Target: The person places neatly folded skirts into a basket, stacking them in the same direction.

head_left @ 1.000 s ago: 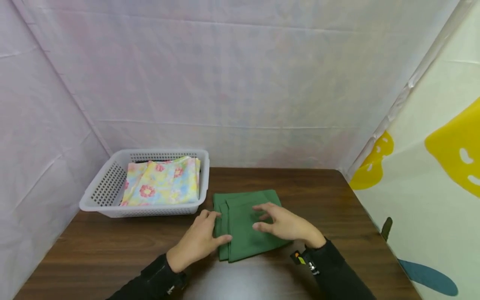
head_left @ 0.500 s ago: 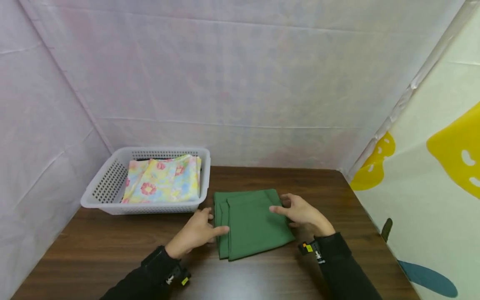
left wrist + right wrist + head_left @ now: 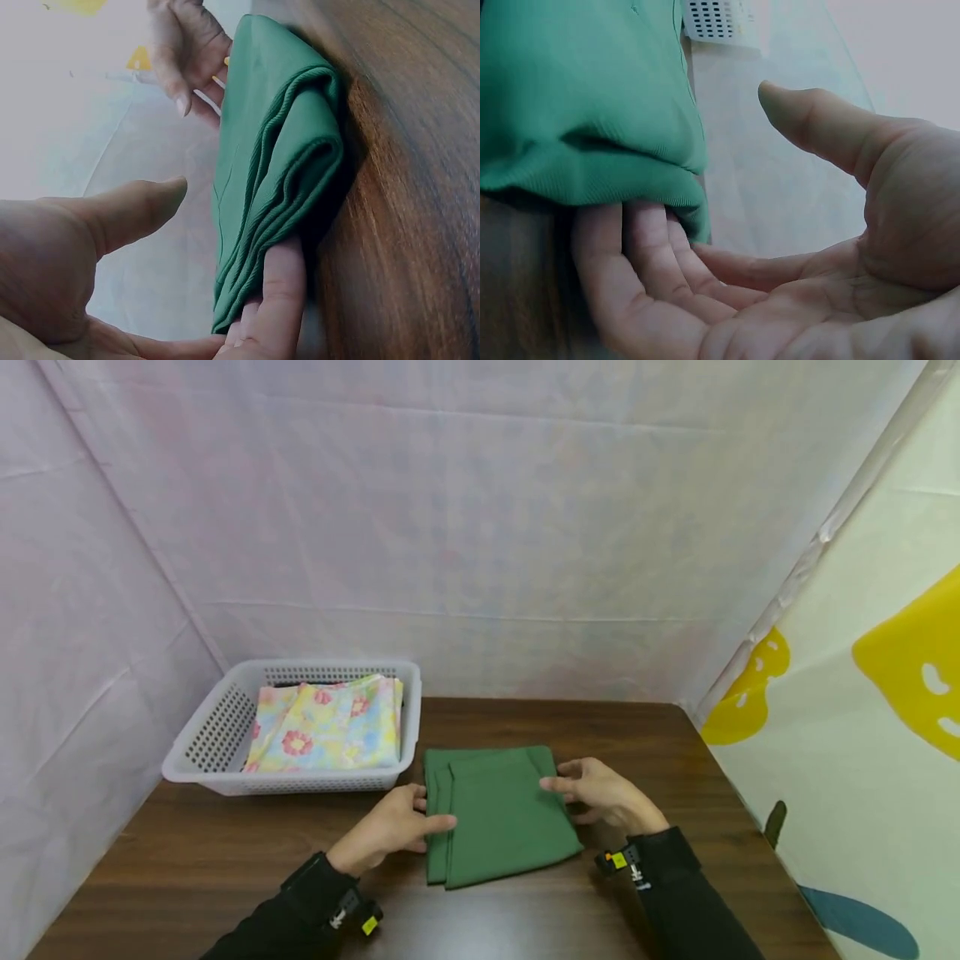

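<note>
A folded green cloth (image 3: pixel 502 822) lies on the brown table between both hands, its layered folds stacked along the left side. My left hand (image 3: pixel 392 828) is at its left edge; in the left wrist view the fingers (image 3: pixel 279 296) reach in at the underside of the folds, while the thumb (image 3: pixel 142 210) stands off from the fabric. Over at the right edge is my right hand (image 3: pixel 611 795). In the right wrist view its fingers (image 3: pixel 656 262) slip beneath the cloth, tips hidden, with the thumb (image 3: pixel 810 124) raised and apart from it.
At the back left stands a white plastic basket (image 3: pixel 197 764) holding a folded floral cloth (image 3: pixel 341 727) and something dark behind it. Pale fabric walls (image 3: pixel 480 527) rise behind and beside the table (image 3: pixel 247 877).
My right hand has moved right, from over the cloth to its right edge. My left hand has drawn slightly left and down to the left edge. The cloth has shifted slightly.
</note>
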{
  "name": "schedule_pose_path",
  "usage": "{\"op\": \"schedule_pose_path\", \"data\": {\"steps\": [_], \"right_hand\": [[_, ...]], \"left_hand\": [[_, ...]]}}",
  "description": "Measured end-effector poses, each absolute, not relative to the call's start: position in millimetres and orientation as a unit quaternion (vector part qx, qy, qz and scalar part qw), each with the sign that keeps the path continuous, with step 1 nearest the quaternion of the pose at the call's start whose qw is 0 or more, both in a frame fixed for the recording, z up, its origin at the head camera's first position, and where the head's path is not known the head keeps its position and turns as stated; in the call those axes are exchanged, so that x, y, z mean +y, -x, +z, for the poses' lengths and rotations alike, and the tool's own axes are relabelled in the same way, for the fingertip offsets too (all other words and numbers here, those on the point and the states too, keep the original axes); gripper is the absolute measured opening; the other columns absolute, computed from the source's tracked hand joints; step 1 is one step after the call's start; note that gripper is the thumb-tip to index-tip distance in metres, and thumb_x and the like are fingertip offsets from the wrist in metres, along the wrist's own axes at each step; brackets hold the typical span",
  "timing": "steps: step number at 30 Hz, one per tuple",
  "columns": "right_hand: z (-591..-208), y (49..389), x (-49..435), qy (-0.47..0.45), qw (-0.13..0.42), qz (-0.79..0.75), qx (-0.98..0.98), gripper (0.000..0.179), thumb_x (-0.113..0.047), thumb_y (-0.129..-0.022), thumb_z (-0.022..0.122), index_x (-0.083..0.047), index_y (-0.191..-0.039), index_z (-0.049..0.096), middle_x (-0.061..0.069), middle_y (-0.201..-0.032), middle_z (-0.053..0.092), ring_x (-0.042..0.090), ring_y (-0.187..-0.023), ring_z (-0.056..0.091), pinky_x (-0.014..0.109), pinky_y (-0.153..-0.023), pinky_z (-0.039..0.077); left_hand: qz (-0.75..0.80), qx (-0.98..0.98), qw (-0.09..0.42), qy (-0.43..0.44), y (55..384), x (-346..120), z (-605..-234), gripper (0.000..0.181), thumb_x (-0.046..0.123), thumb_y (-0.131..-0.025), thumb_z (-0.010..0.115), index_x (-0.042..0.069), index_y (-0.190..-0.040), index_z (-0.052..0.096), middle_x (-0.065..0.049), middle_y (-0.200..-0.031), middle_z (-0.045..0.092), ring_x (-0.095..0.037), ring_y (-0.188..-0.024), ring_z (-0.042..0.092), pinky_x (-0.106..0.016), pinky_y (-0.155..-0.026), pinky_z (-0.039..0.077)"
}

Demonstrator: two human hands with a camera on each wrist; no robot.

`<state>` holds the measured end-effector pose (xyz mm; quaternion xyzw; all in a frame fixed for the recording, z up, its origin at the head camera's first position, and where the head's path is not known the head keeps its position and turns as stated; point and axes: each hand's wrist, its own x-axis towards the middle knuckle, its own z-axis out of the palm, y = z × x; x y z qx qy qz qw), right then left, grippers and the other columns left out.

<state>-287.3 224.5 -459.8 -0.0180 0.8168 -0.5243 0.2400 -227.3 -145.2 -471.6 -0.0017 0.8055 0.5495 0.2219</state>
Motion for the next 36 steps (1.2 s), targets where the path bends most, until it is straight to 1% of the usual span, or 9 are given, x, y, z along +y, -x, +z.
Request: {"op": "schedule_pose_path", "data": {"steps": [9,13,15,18,21,25,28,32,36], "right_hand": [[-461.3,284.5,214.3,0.036,0.272,-0.530,0.802,0.091,-0.038,-0.110,0.084,0.013,-0.173,0.040,0.028,-0.157,0.063,0.043,-0.141,0.068,0.064,-0.113,0.066],[-463.7,284.2,209.8,0.045,0.290,-0.531,0.795,0.093,-0.039,-0.110,0.084,0.011,-0.175,0.039,0.011,-0.119,0.069,0.027,-0.115,0.070,0.058,-0.112,0.067],[-466.1,284.3,207.6,0.056,0.307,-0.536,0.785,0.095,-0.040,-0.111,0.082,0.011,-0.177,0.035,0.006,-0.112,0.070,0.022,-0.109,0.072,0.056,-0.112,0.067],[-468.9,283.6,203.6,0.073,0.333,-0.558,0.757,0.092,-0.036,-0.113,0.081,0.010,-0.177,0.034,0.011,-0.126,0.077,0.021,-0.116,0.077,0.055,-0.112,0.068],[-471.6,282.7,199.2,0.092,0.351,-0.579,0.730,0.079,-0.031,-0.114,0.079,0.009,-0.172,0.043,0.016,-0.144,0.077,0.024,-0.124,0.080,0.051,-0.111,0.069],[-473.9,281.2,195.3,0.093,0.358,-0.600,0.709,0.061,-0.024,-0.114,0.078,0.007,-0.161,0.054,0.016,-0.137,0.079,0.023,-0.116,0.083,0.039,-0.100,0.072],[-475.1,280.6,194.1,0.080,0.358,-0.613,0.700,0.054,-0.020,-0.114,0.078,0.007,-0.156,0.057,0.016,-0.131,0.080,0.023,-0.109,0.085,0.037,-0.094,0.073],[-475.9,281.2,193.6,0.067,0.349,-0.625,0.695,0.050,-0.017,-0.114,0.076,0.007,-0.154,0.058,0.015,-0.130,0.078,0.024,-0.109,0.084,0.038,-0.094,0.073],[-476.3,281.7,194.1,0.070,0.341,-0.632,0.693,0.055,-0.012,-0.115,0.073,0.010,-0.162,0.051,0.017,-0.138,0.076,0.024,-0.114,0.082,0.040,-0.098,0.072]], "left_hand": [[0.524,0.821,0.226,-0.018,243.8,-152.1,-501.2,0.119,0.049,-0.100,0.095,-0.016,-0.176,0.029,-0.044,-0.172,0.045,-0.050,-0.144,0.068,-0.047,-0.095,0.072],[0.523,0.820,0.230,-0.026,240.5,-148.8,-496.9,0.118,0.047,-0.102,0.093,-0.017,-0.176,0.027,-0.043,-0.176,0.041,-0.054,-0.154,0.058,-0.054,-0.111,0.066],[0.527,0.816,0.235,-0.032,235.4,-145.4,-489.8,0.115,0.043,-0.104,0.091,-0.019,-0.176,0.026,-0.043,-0.177,0.039,-0.056,-0.159,0.053,-0.059,-0.120,0.061],[0.550,0.799,0.242,-0.028,231.5,-140.2,-487.5,0.108,0.034,-0.106,0.090,-0.019,-0.175,0.027,-0.039,-0.176,0.042,-0.054,-0.161,0.051,-0.063,-0.128,0.054],[0.595,0.762,0.254,-0.037,243.1,-141.2,-512.8,0.106,0.031,-0.104,0.092,-0.014,-0.176,0.029,-0.033,-0.173,0.049,-0.047,-0.156,0.058,-0.060,-0.126,0.057],[0.621,0.735,0.265,-0.062,236.7,-136.9,-507.4,0.088,0.021,-0.109,0.085,-0.014,-0.173,0.036,-0.029,-0.168,0.054,-0.038,-0.149,0.064,-0.051,-0.121,0.060],[0.616,0.741,0.256,-0.073,217.9,-128.7,-480.3,0.070,0.011,-0.112,0.075,-0.017,-0.166,0.042,-0.031,-0.161,0.057,-0.035,-0.144,0.066,-0.045,-0.118,0.061],[0.635,0.728,0.250,-0.072,215.3,-125.8,-478.6,0.068,0.009,-0.112,0.073,-0.017,-0.165,0.041,-0.033,-0.160,0.056,-0.039,-0.146,0.064,-0.046,-0.119,0.060],[0.651,0.712,0.255,-0.060,213.9,-123.3,-475.6,0.077,0.006,-0.114,0.070,-0.020,-0.172,0.026,-0.037,-0.167,0.049,-0.047,-0.155,0.057,-0.053,-0.125,0.058]]}}
